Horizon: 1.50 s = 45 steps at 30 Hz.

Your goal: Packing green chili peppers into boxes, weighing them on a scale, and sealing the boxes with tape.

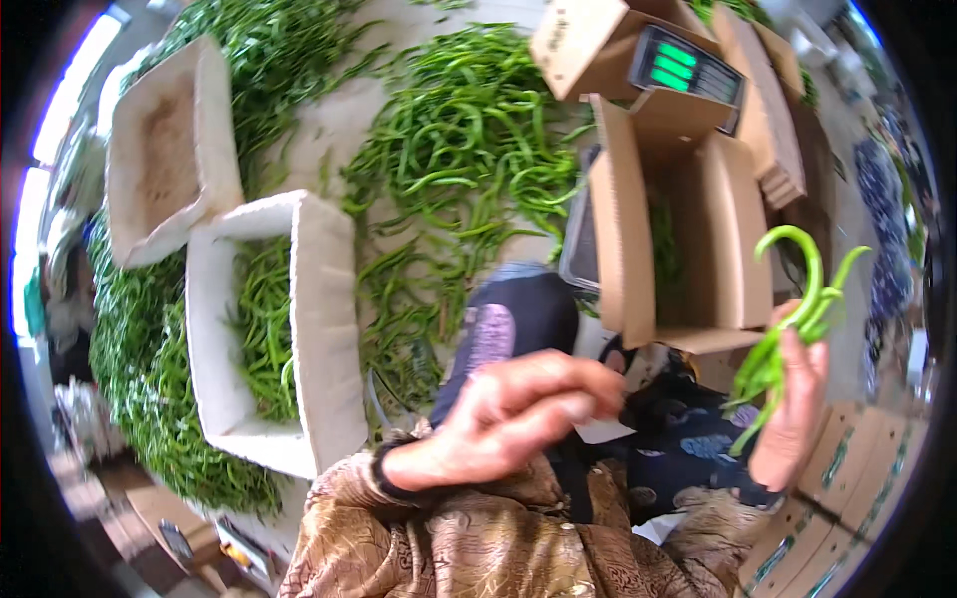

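My left hand [518, 409] is over my lap with fingers curled toward the thumb and slightly blurred; whatever may be between the fingertips does not show clearly. My right hand [797, 369] grips a bunch of long, curved green peppers [763, 364] at the right, below an open cardboard box [623, 219] that has some greens inside. A white foam box [324, 329] partly filled with peppers stands to my left. A large loose pile of green peppers [449, 120] lies ahead of me.
An empty, dirty foam box [169, 149] sits on leafy piles of greens [140, 409] at the left. A scale display [683, 75] with green digits is among cardboard boxes [568, 50] at the top right. Stacked cartons [847, 468] stand at the lower right.
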{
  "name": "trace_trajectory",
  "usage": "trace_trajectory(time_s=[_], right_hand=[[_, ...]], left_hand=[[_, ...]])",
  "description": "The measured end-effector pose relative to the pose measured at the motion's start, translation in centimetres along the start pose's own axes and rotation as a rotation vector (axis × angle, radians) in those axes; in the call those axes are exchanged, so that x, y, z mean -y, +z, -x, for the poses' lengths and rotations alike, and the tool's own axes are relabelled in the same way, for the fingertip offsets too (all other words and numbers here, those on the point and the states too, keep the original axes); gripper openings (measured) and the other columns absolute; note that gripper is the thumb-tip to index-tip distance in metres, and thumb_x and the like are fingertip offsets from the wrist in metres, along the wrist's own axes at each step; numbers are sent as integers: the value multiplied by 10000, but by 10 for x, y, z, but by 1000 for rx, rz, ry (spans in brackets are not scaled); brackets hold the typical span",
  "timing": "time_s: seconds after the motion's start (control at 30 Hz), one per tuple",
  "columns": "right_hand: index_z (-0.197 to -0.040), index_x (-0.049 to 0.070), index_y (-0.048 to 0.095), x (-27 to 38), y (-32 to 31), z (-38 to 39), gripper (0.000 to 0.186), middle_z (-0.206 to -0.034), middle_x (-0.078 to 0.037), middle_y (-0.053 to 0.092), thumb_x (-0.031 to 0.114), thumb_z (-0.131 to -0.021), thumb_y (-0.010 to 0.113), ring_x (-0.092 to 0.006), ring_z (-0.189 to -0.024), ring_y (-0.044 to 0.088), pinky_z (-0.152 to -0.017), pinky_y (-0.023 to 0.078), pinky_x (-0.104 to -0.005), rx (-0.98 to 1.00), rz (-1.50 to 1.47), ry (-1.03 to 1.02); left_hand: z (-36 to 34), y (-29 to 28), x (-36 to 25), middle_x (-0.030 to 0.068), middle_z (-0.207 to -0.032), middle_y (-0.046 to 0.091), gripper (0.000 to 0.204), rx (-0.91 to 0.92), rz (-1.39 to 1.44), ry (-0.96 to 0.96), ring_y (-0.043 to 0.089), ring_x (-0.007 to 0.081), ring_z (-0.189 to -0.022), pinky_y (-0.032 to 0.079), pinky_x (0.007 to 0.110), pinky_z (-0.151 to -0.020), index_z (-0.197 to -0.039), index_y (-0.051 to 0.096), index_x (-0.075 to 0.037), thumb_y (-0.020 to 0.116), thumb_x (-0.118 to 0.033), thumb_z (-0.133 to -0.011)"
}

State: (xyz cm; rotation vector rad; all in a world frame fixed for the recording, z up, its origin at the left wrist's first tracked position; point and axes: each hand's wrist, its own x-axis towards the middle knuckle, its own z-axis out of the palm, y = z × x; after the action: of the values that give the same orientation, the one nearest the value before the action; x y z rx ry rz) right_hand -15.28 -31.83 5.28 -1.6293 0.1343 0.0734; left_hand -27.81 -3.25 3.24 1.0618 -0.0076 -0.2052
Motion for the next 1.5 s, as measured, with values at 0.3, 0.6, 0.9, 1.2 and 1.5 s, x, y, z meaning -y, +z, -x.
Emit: trace_trajectory(time_s=[0.3, 0.6, 0.9, 1.2, 1.5], right_hand=[[-1288, -12, 507, -6, 54, -20, 470, -1158, -83, 574, 237, -901, 599, -168, -1019, 535, -918, 421, -323, 123, 563, -165], [-913, -48, 617, -83, 118, 58, 157, -800, -180, 638, -15, -761, 643, -319, -703, 641, -647, 493, -356, 873, 661, 209], [-1152, -26, 559, -180, 98, 53, 300, -1029, -174, 632, 149, -911, 526, -299, -909, 606, -766, 460, -358, 751, 384, 459], [-1087, -50, 584, -205, 126, 31, 287, -934, -88, 624, 177, -978, 445, -168, -837, 553, -731, 452, -325, 833, 275, 498], [-1099, -49, 580, -190, 131, 31, 267, -952, -110, 636, 140, -937, 483, -187, -858, 578, -751, 458, -323, 817, 306, 532]], left_hand=[[120, -283, 134, 82, -950, 693, 241, -1186, -289, -64, 645, 150, -829, 519, 288, -721, -1117, 631, 1, 525, -90, -921], [68, -405, 227, 171, -1160, 598, 481, -955, -1545, -113, 525, 371, -1099, 407, 450, -941, -1260, 541, -53, 545, -12, -781], [34, -419, 230, 174, -1113, 443, 384, -879, -1673, -582, 466, 398, -1110, 412, 515, -885, -1095, 495, -53, 624, -52, -734], [63, -419, 222, 115, -826, 595, 340, -971, -1004, -574, 593, 384, -798, 487, 456, -719, -1025, 542, -16, 670, -159, -744], [81, -387, 216, 42, -890, 571, 297, -1033, -472, -524, 539, 136, -744, 441, 284, -605, -1060, 588, -40, 684, -183, -818]])
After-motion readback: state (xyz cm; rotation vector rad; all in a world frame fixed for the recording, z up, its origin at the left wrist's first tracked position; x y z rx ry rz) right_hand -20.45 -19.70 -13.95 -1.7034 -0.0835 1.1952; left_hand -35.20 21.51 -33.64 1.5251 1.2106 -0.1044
